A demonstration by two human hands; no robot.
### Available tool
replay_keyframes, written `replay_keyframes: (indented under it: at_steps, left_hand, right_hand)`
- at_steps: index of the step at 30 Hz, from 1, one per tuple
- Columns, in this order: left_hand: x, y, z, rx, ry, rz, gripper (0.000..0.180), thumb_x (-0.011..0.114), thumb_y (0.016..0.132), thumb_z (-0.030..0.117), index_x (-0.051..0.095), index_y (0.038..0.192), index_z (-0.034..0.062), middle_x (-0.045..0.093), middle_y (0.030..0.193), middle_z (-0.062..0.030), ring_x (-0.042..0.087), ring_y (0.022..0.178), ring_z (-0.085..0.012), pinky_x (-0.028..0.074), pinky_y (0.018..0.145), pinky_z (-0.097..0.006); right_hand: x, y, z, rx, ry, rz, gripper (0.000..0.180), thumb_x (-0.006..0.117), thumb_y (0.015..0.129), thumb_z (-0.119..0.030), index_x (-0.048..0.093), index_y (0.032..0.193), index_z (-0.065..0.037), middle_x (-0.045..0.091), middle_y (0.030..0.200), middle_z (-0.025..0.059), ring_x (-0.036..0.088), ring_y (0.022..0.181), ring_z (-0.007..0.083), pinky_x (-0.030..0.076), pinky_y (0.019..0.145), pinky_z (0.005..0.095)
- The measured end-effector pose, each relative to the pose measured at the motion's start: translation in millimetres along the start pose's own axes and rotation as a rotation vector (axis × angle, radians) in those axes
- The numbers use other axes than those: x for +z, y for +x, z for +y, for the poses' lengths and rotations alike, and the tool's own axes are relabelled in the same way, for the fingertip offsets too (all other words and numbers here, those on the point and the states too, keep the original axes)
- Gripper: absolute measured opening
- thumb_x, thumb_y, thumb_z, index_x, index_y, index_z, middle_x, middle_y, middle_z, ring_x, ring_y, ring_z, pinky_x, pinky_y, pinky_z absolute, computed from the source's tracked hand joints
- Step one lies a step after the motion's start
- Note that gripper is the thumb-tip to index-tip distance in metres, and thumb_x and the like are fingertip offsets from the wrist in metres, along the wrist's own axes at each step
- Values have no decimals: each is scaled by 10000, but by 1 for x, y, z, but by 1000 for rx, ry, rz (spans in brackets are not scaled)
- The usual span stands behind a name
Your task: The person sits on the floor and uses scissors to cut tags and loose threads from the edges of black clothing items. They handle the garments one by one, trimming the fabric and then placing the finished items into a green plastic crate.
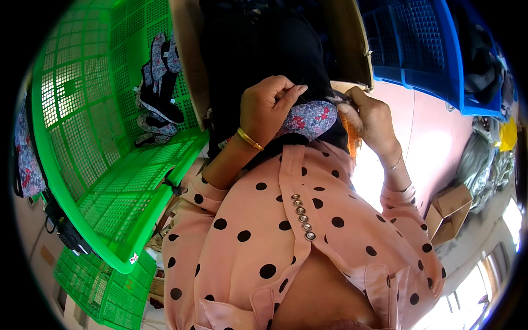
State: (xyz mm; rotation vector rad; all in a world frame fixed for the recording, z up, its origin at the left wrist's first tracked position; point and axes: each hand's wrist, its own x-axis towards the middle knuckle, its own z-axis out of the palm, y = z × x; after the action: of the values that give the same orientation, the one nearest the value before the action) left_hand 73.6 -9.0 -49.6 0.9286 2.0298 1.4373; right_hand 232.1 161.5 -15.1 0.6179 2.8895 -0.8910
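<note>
A bra (pixel 309 119) with a padded, red-flowered grey-blue cup and black cloth lies across my lap. Above its left side is my left hand (pixel 269 107), thumb and forefinger pinched together; whatever is between them is too small to make out. My right hand (pixel 367 113) is closed at the cup's right edge. From its fingers a small dark tool with a pale metal tip, which looks like thread snips (pixel 340 99), points toward the left hand. The rest of the tool is hidden in the palm.
A green plastic basket (pixel 82 220) on my left holds several floral and black bras (pixel 157 82). An open cardboard box (pixel 190 49) stands beyond my lap. At the far right are a blue crate (pixel 418 82), clear plastic bags (pixel 476 170) and a small carton (pixel 448 212).
</note>
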Motion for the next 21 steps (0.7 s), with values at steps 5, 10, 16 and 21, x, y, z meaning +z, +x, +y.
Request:
replay_keyframes:
  at_steps: [5,10,16,21]
  left_hand:
    - [1,2,1,155,101,63,134,698,864,64,623,781,-10,621,731,-76,542,544,-90,408,497,-224]
    - [5,-2,-3,200,90,96,122,679,879,63,616,807,-13,647,789,-81,599,566,-99,435,516,-208]
    - [0,-2,-7,-156,-216,56,184,556,984,152,597,885,2,693,837,-49,657,611,-97,452,516,-177]
    - [-11,2,-10,-219,-260,-23,204,506,1004,153,538,1130,-4,666,1046,-113,675,769,-136,506,619,-200]
  right_hand:
    - [0,13,-17,-195,-233,-41,388,647,852,-451,600,777,-73,579,557,66,602,494,224,458,464,309]
    - [8,22,-21,-288,-284,-60,396,632,867,-433,592,731,-64,563,560,70,593,500,239,451,468,327]
    - [23,7,30,137,457,-19,441,599,924,-418,618,908,22,604,704,112,603,644,218,470,616,309]
    - [39,-18,23,170,624,-222,433,749,840,-305,635,1107,17,642,905,117,631,832,194,495,768,285]
